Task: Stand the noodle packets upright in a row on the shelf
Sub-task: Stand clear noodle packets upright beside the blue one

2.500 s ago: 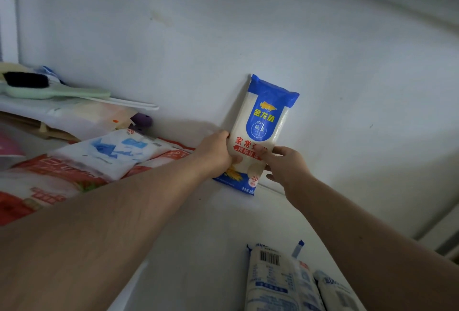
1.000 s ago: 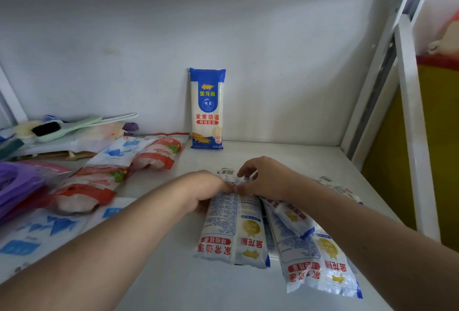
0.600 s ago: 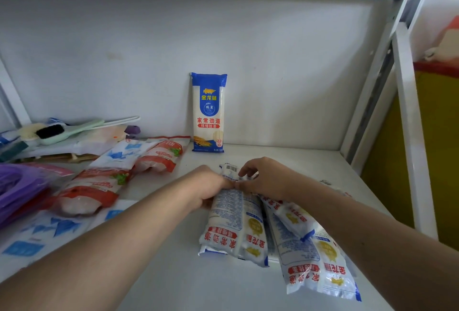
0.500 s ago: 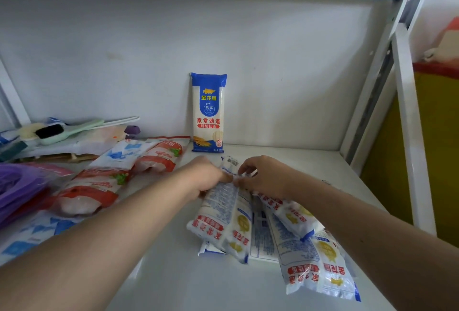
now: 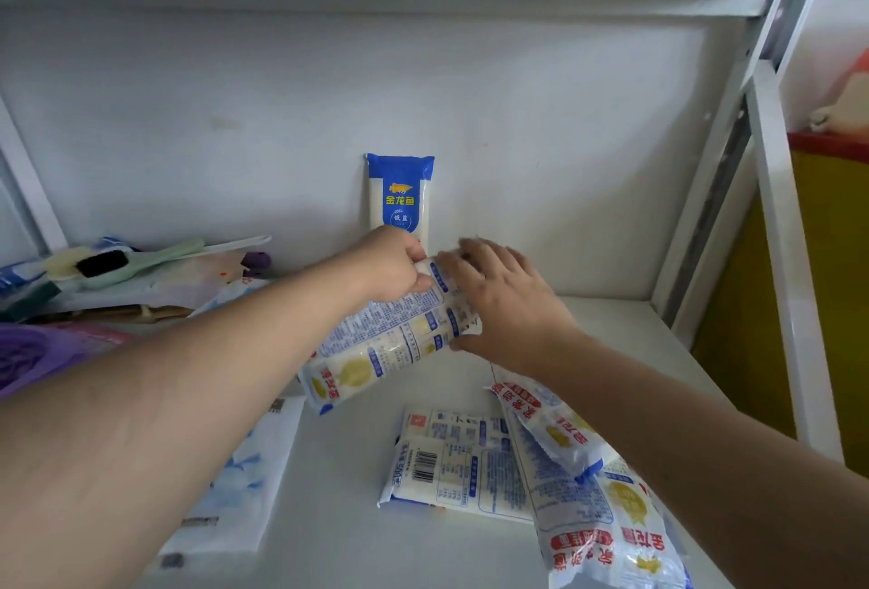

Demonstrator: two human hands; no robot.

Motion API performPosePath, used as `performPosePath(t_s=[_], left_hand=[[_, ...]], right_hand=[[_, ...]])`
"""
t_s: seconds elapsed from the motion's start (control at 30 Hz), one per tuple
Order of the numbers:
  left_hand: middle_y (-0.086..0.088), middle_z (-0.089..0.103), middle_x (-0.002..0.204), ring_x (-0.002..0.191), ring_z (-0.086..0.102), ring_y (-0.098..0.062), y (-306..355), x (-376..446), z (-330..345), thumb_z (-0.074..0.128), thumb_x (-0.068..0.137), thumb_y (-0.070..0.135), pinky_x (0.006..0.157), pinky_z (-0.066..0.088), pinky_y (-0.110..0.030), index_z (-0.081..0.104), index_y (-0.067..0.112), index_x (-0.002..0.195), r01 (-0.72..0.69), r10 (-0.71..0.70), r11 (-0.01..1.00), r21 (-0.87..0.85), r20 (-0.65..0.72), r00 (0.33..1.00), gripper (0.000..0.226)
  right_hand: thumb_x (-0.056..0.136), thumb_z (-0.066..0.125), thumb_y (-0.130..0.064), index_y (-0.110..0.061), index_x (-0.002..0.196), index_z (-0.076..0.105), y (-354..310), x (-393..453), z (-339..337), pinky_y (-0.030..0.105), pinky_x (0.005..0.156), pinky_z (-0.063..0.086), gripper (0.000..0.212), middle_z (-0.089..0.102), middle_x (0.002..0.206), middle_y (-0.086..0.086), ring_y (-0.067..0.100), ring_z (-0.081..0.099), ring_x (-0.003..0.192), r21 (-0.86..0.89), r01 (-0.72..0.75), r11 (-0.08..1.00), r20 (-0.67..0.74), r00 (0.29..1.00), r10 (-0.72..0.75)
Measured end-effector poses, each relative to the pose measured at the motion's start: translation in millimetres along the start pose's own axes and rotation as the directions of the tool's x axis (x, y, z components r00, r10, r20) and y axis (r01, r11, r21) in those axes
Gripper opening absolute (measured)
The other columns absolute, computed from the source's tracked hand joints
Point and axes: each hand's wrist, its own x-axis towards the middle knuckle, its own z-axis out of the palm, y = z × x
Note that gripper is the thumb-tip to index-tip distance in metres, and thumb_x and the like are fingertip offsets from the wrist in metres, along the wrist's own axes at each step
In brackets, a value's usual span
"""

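One blue-and-white noodle packet (image 5: pixel 399 193) stands upright against the back wall of the white shelf (image 5: pixel 625 344). A second noodle packet (image 5: pixel 385 344) hangs tilted above the shelf, back side up, just in front of the standing one. My left hand (image 5: pixel 390 264) grips its far end and my right hand (image 5: pixel 498 301) clasps its right side. Three more packets lie flat near the front: one with a barcode (image 5: pixel 451 466), a small one (image 5: pixel 550 424) and a large one (image 5: pixel 606 537).
Left of my arm lie flat bags (image 5: pixel 235 480), a purple object (image 5: pixel 42 353) and a pale green brush (image 5: pixel 122 259) on stacked things. A white upright post (image 5: pixel 785 259) bounds the shelf on the right, with a yellow surface (image 5: pixel 827 306) behind it.
Both hands have lifted one packet off the flat pile and carried it toward the back wall. A barcode packet that lay underneath is now uncovered.
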Motion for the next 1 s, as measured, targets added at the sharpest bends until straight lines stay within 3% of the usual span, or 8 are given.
performPosePath(t_s=[0.17,0.33,0.4,0.5,0.6,0.73,0.83,1.0], left_hand=[[-0.008,0.069,0.113,0.103,0.065,-0.027,-4,12,5,0.073,0.088,0.013,0.09,0.053,-0.036,0.065,0.013,0.114,-0.06,0.039,0.992,-0.11,-0.187,0.982,0.028],[-0.009,0.072,0.108,0.097,0.071,-0.024,-1,21,10,0.067,0.092,0.011,0.088,0.058,-0.043,0.063,0.011,0.115,-0.116,-0.041,0.879,-0.462,-0.316,0.948,0.023],[-0.008,0.073,0.107,0.094,0.072,-0.022,4,23,12,0.065,0.093,0.01,0.085,0.059,-0.041,0.062,0.01,0.117,-0.136,-0.058,0.826,-0.548,-0.323,0.945,0.024],[-0.004,0.074,0.099,0.089,0.073,-0.02,9,26,16,0.063,0.095,0.009,0.075,0.06,-0.036,0.063,0.013,0.11,-0.158,-0.083,0.733,-0.662,-0.317,0.945,0.015],[-0.006,0.076,0.098,0.09,0.074,-0.024,9,31,25,0.063,0.095,0.009,0.077,0.061,-0.04,0.066,0.01,0.111,-0.161,-0.148,0.605,-0.78,-0.309,0.94,0.016],[-0.01,0.075,0.106,0.096,0.074,-0.031,-1,41,38,0.067,0.093,0.015,0.085,0.06,-0.053,0.066,0.012,0.117,-0.162,-0.246,0.459,-0.873,-0.3,0.922,0.024],[-0.008,0.074,0.108,0.094,0.074,-0.027,-12,50,49,0.067,0.093,0.016,0.083,0.061,-0.05,0.064,0.013,0.12,-0.156,-0.274,0.459,-0.875,-0.307,0.912,0.027],[0.001,0.074,0.107,0.099,0.072,-0.02,-19,60,63,0.07,0.09,0.028,0.09,0.058,-0.05,0.062,0.018,0.121,-0.194,-0.164,0.62,-0.76,-0.367,0.916,0.033]], right_hand=[[0.071,0.082,-0.057,-0.024,0.159,0.016,10,-1,5,0.043,0.124,0.02,0.115,0.016,0.167,0.008,0.028,0.025,0.152,0.282,-0.261,0.923,-0.061,0.955,0.289],[0.074,0.084,-0.052,-0.022,0.16,0.019,21,6,8,0.042,0.107,0.048,0.111,0.04,0.158,0.004,0.021,0.05,0.137,0.788,-0.494,0.367,0.176,0.753,0.634],[0.076,0.082,-0.054,-0.017,0.153,0.037,24,12,11,0.038,0.098,0.053,0.097,0.061,0.138,-0.001,0.016,0.064,0.119,0.865,-0.469,0.18,0.279,0.747,0.604],[0.081,0.081,-0.045,-0.012,0.133,0.061,26,19,22,0.043,0.1,0.056,0.065,0.078,0.111,0.001,0.017,0.075,0.103,0.918,-0.397,-0.026,0.366,0.818,0.443],[0.088,0.076,-0.031,-0.01,0.121,0.069,22,24,28,0.042,0.094,0.059,0.04,0.079,0.111,0.006,0.024,0.076,0.102,0.938,-0.323,-0.123,0.346,0.883,0.318],[0.078,0.081,-0.03,-0.011,0.121,0.068,27,31,30,0.039,0.084,0.062,0.049,0.079,0.111,0.008,0.026,0.077,0.1,0.96,-0.249,-0.13,0.276,0.924,0.265],[0.08,0.084,-0.025,-0.014,0.118,0.07,28,36,42,0.044,0.089,0.062,0.041,0.08,0.108,0.004,0.023,0.078,0.098,0.96,-0.281,-0.004,0.272,0.926,0.263],[0.086,0.079,-0.013,-0.01,0.115,0.071,36,42,69,0.053,0.09,0.061,0.031,0.08,0.106,0.005,0.026,0.078,0.095,0.959,-0.275,-0.071,0.281,0.885,0.372]])
